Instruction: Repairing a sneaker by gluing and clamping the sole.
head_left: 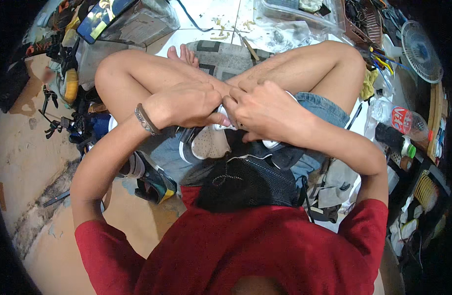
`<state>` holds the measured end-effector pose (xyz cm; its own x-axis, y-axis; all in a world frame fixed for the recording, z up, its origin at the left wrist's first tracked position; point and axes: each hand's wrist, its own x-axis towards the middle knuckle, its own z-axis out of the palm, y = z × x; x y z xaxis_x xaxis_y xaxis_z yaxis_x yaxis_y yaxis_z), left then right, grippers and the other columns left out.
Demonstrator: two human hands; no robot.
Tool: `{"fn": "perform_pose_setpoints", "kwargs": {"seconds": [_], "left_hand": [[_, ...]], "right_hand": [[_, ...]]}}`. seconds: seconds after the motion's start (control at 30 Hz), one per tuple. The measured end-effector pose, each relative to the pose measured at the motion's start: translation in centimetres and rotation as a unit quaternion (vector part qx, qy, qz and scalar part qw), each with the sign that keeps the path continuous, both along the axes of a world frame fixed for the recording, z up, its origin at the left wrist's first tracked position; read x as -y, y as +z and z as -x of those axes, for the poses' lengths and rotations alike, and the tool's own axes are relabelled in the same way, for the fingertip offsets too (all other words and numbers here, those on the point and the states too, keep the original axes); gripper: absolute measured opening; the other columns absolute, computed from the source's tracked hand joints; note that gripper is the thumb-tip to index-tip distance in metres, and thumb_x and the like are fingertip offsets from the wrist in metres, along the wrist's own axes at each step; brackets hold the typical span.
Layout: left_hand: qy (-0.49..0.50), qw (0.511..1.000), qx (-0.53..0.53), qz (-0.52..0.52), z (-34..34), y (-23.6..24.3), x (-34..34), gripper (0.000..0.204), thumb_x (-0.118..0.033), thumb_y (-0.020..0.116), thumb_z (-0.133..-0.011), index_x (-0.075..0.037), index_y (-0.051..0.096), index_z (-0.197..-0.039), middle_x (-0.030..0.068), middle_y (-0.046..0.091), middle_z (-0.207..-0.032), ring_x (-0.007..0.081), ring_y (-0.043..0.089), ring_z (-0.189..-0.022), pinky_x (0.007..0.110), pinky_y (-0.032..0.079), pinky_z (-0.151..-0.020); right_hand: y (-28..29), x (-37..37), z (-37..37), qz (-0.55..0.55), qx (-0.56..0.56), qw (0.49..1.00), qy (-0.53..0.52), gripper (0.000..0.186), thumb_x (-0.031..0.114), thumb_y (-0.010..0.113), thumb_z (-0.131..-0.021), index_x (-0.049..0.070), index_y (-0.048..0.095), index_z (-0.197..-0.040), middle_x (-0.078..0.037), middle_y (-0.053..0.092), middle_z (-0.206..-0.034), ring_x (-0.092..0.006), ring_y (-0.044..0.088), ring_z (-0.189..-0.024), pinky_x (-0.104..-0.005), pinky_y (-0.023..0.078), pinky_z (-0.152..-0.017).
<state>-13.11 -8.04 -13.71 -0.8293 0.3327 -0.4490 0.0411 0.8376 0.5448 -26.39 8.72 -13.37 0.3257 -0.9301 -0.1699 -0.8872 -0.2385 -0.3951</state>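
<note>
A dark shoe with a white sole edge and a beige dotted insole (pixel 211 142) lies in my lap, between my crossed legs. My left hand (pixel 189 105) is closed at its far side, with the thumb lying on a white part of the shoe. Opposite it, my right hand (pixel 265 110) has its fingers bent and pressed against the same part, almost touching the left. What lies between the fingertips is too small and covered to make out. Black mesh fabric (pixel 250 184) with a thin pale cord rests against my red shirt, just nearer than the shoe.
A patterned grey mat (pixel 226 56) lies beyond my legs, with a thin pointed tool (pixel 248 48) on it. Left are a phone (pixel 99 22) and a dark shoe (pixel 156 182). A plastic bottle (pixel 400 120), a small fan (pixel 421 51) and a plastic tub (pixel 304 14) stand right.
</note>
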Motion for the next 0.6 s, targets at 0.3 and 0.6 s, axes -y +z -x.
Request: {"fn": "perform_pose_setpoints", "kwargs": {"seconds": [0.3,0.6], "left_hand": [[0.039,0.999,0.0,0.022,-0.3,1.3,-1.2,0.066,-0.055,0.074,-0.075,0.011,0.066,-0.073,0.0283,0.064,-0.071,0.0421,0.066,-0.072,0.047,0.052,-0.071],[0.019,0.999,-0.031,0.016,-0.5,0.2,-0.8,0.064,-0.052,0.076,-0.072,0.011,0.066,-0.077,0.0278,0.065,-0.073,0.0413,0.067,-0.074,0.045,0.053,-0.072]], "right_hand": [[-2.2,1.9,0.6,0.072,0.012,0.996,0.049,0.017,0.02,0.081,-0.064,0.006,0.072,-0.07,-0.011,0.07,-0.072,-0.029,0.071,-0.073,-0.0388,0.056,-0.065],[-0.7,0.3,-0.9,0.136,-0.096,0.986,0.015,0.025,0.028,0.084,-0.059,0.011,0.074,-0.074,-0.009,0.07,-0.078,-0.0263,0.069,-0.083,-0.0372,0.055,-0.066]]}}
